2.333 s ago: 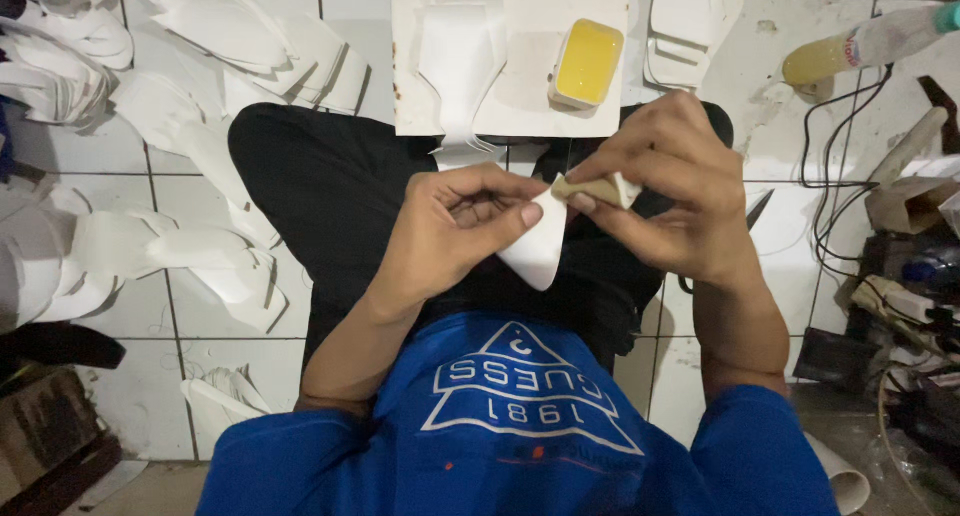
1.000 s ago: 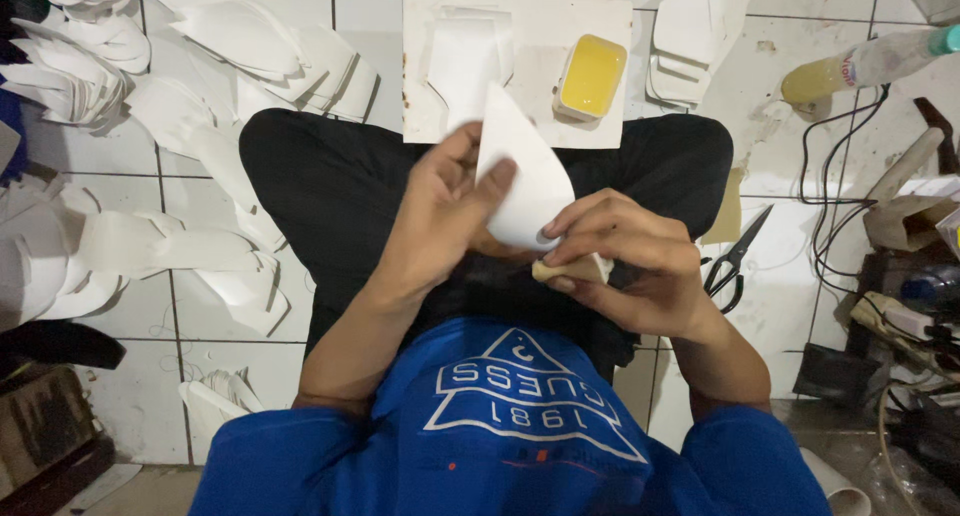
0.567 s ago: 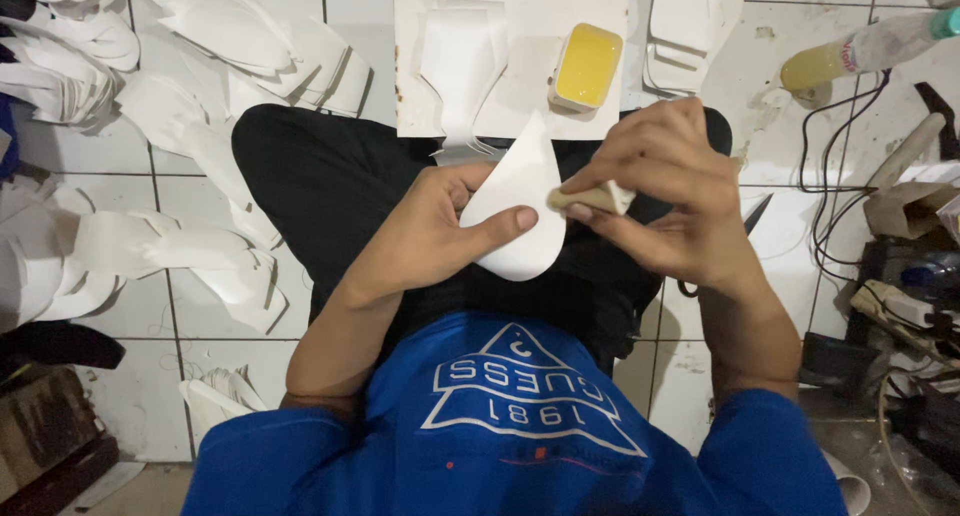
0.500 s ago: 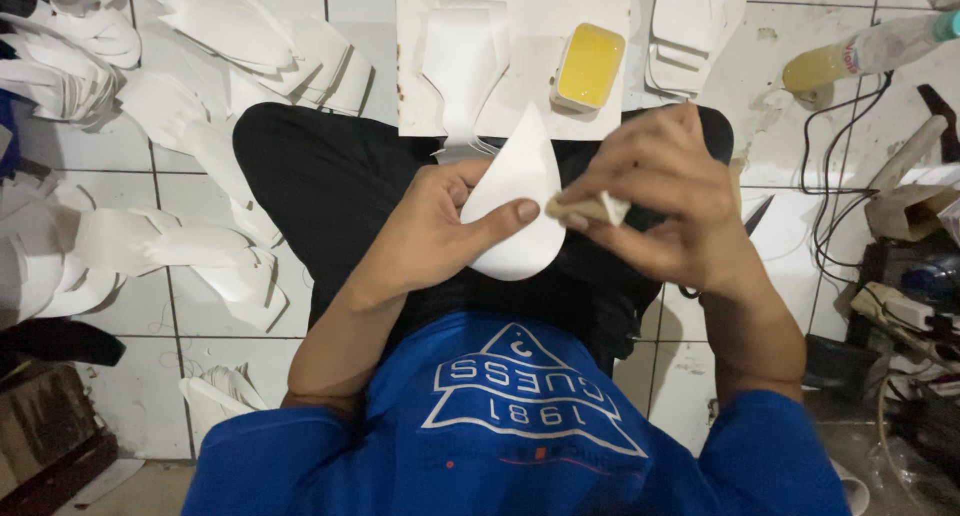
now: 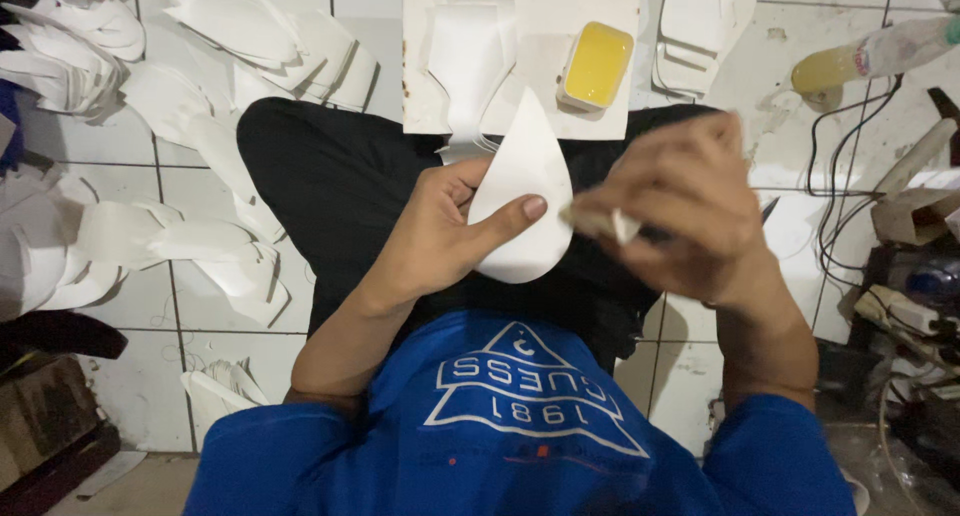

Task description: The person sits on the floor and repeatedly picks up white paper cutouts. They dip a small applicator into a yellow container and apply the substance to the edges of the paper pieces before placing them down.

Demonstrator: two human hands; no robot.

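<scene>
White teardrop piece (image 5: pixel 523 191), tip up

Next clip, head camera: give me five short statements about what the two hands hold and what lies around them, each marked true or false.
1. The left hand holds a white teardrop-shaped piece, thumb on its face. True.
2. The right hand is empty. False: it pinches a small pale applicator beside the piece's edge.
3. A yellow-filled container sits on the white board ahead of the knees. True.
4. The white piece lies flat on the tiled floor. False: it is held up over the lap.
5. White cut-outs lie scattered on the tiled floor at the person's left. True.
</scene>
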